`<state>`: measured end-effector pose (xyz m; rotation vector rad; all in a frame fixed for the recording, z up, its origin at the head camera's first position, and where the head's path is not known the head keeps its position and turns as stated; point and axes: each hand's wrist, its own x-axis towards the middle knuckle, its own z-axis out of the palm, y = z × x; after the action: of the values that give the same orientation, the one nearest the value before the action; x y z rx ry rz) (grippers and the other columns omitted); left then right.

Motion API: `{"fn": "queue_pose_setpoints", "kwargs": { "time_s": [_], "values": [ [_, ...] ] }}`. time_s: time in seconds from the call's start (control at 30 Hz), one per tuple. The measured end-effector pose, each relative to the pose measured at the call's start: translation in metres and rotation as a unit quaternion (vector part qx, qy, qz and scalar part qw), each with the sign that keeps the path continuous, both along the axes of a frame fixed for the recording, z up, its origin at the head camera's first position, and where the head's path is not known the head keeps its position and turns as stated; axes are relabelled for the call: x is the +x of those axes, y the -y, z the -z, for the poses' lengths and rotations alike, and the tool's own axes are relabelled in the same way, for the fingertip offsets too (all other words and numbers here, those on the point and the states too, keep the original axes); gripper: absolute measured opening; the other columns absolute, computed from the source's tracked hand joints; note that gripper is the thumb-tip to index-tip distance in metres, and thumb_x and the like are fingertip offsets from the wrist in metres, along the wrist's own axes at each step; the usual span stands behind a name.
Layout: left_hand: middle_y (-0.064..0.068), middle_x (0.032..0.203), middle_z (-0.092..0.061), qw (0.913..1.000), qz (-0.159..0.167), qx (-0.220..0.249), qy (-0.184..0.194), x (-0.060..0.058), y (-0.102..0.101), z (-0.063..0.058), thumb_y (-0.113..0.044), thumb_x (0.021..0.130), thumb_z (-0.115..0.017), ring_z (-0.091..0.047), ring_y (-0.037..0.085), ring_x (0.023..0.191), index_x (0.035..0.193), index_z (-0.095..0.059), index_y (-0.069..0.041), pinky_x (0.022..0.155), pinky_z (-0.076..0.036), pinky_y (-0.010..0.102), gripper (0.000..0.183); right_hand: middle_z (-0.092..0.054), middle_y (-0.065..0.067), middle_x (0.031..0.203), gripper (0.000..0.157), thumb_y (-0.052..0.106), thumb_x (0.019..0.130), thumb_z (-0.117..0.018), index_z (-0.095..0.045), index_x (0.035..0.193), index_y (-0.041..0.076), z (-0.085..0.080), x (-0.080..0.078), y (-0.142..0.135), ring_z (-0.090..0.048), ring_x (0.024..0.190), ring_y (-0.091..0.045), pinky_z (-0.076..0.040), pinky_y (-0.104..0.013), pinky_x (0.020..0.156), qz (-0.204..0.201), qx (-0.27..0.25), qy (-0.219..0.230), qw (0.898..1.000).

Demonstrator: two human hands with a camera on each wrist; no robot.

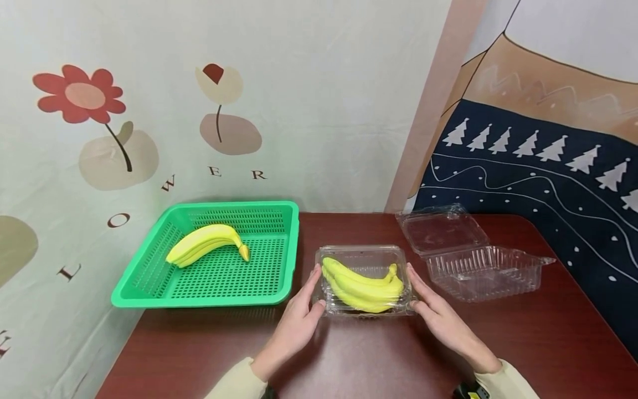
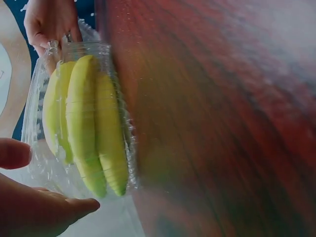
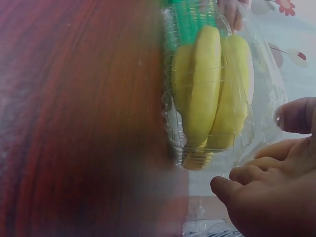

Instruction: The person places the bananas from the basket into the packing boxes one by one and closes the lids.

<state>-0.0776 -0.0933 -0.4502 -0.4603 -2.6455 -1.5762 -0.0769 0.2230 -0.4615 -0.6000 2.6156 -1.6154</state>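
A clear lidded plastic clamshell box lies in the middle of the table, a bunch of yellow bananas visible through its lid. Against the box's left side rests my left hand, its fingers extended and its thumb at the near corner. My right hand touches the opposite side in the same way, fingers fairly straight. Both wrist views show the bananas behind the ribbed plastic, with each hand's thumb and fingertips beside the box. The undersides of the fingers are partly hidden.
At the left stands a green plastic basket with another bunch of bananas inside. An unfolded clear clamshell box sits at the right, its lid leaning back. The table meets a printed cloth behind.
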Motion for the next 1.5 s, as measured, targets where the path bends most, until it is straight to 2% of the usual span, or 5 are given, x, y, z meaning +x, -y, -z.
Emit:
{"fn": "queue_pose_setpoints", "kwargs": {
  "time_s": [0.37,0.67,1.17,1.37,1.5],
  "values": [
    [0.009,0.169,-0.026,0.9996,0.010,-0.025,0.012,0.004,0.003,0.007,0.006,0.097,-0.055,-0.030,0.030,0.152,0.161,-0.032,-0.002,0.121,-0.026,0.051,0.068,-0.018,-0.021,0.169,0.068,-0.002,0.099,-0.058,-0.030,0.160,-0.004,0.007,0.004,-0.001,-0.013,0.148,0.009,-0.017,0.000,0.106,0.005,0.012,-0.001,1.000],
    [0.025,0.169,-0.014,0.9896,0.013,0.102,0.101,0.002,0.002,0.010,0.012,0.094,-0.049,-0.025,0.043,0.151,0.163,-0.021,0.001,0.118,-0.028,0.050,0.075,-0.023,-0.031,0.164,0.072,0.000,0.098,-0.059,-0.022,0.159,-0.012,0.005,0.003,0.002,-0.037,0.143,-0.044,-0.040,-0.015,0.102,0.056,-0.052,0.110,0.991],
    [0.030,0.160,-0.033,0.9839,0.003,0.100,0.148,0.002,0.005,0.007,0.003,0.099,-0.052,-0.045,0.046,0.140,0.164,-0.021,-0.001,0.105,-0.051,0.038,0.072,-0.057,-0.024,0.145,0.062,0.010,0.099,-0.061,-0.040,0.155,-0.007,0.000,0.003,0.002,-0.061,0.118,-0.009,-0.047,-0.015,0.095,0.102,-0.031,0.153,0.982],
    [0.034,0.153,-0.043,0.9837,-0.003,0.099,0.150,0.002,0.006,0.005,0.004,0.097,-0.053,-0.068,0.051,0.096,0.163,-0.023,-0.001,0.062,-0.059,0.033,0.073,-0.063,-0.023,0.137,0.062,0.007,0.098,-0.061,-0.040,0.154,-0.008,-0.001,0.002,0.002,-0.065,0.112,-0.009,-0.048,-0.016,0.093,0.091,-0.031,0.149,0.984],
    [0.036,0.146,-0.048,0.9873,-0.007,0.090,0.130,0.001,0.004,0.005,0.006,0.095,-0.055,-0.065,0.043,0.120,0.160,-0.027,0.004,0.083,-0.061,0.036,0.071,-0.066,-0.023,0.134,0.061,0.010,0.097,-0.062,-0.043,0.153,-0.007,-0.004,0.003,0.002,-0.066,0.115,-0.018,-0.050,-0.020,0.093,0.097,0.019,0.135,0.986]
  ]
}}
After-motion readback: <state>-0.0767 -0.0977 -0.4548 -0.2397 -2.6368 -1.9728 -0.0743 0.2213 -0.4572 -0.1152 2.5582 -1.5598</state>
